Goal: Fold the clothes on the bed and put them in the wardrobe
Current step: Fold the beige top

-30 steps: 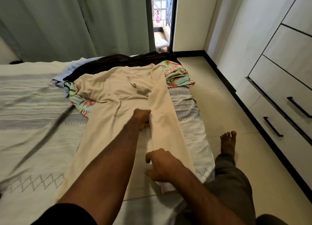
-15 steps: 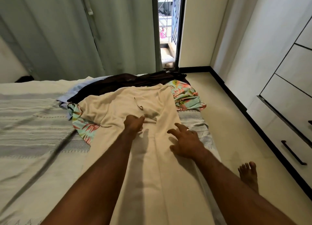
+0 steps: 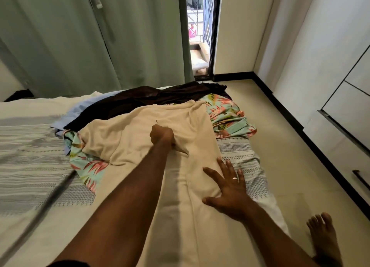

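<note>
Cream trousers (image 3: 192,130) lie spread along the bed (image 3: 30,166), waist end far from me. My left hand (image 3: 162,135) is curled into the cloth near the crotch and grips a fold of it. My right hand (image 3: 228,188) lies flat with spread fingers on the right trouser leg, close to the bed's right edge. Under the trousers lies a floral green garment (image 3: 226,114), and behind it a dark brown garment (image 3: 140,100) and a light blue one (image 3: 80,112).
The white wardrobe (image 3: 340,126) with black drawer handles stands along the right wall, across a strip of tiled floor (image 3: 280,166). Green curtains (image 3: 80,36) hang behind the bed, beside an open doorway. My bare foot (image 3: 322,236) stands by the bed.
My left hand has slid farther up the trousers toward the waist. My right hand has spread flat on the right leg and drawn back toward me. The camera has tilted up.
</note>
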A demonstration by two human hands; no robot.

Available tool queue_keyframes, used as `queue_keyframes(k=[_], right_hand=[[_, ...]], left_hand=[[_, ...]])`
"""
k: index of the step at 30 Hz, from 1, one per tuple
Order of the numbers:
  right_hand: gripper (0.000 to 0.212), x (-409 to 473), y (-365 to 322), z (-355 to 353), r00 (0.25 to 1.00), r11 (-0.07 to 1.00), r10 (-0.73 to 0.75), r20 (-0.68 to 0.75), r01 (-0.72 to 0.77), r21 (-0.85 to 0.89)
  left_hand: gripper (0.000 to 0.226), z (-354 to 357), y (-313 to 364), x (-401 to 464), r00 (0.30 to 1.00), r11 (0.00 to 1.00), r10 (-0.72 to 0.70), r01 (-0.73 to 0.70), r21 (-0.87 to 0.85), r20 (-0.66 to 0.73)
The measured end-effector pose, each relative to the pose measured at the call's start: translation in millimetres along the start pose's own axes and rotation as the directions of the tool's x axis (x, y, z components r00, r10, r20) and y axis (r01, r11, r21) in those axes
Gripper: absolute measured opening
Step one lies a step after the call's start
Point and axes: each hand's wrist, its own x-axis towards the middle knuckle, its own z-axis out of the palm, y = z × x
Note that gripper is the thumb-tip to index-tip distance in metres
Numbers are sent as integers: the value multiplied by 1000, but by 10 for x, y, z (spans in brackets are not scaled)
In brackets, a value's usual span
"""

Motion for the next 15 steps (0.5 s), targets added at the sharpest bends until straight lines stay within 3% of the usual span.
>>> queue_keyframes(k=[3,7,15], right_hand=[[94,1,20,32,1000,1000,-13,-10,14,5],[91,-2,23,40,1000,1000,-14,6,14,8],[93,-6,-43,-101,997,999,25,79,-23,-30]], left_hand=[[26,-73,-2,66,990,991,131,-132,-16,-61],[24,-225,-218,88,953,949,300,-303,84,48],[28,-957,-826,-38,957,956,279,-284,68,75]])
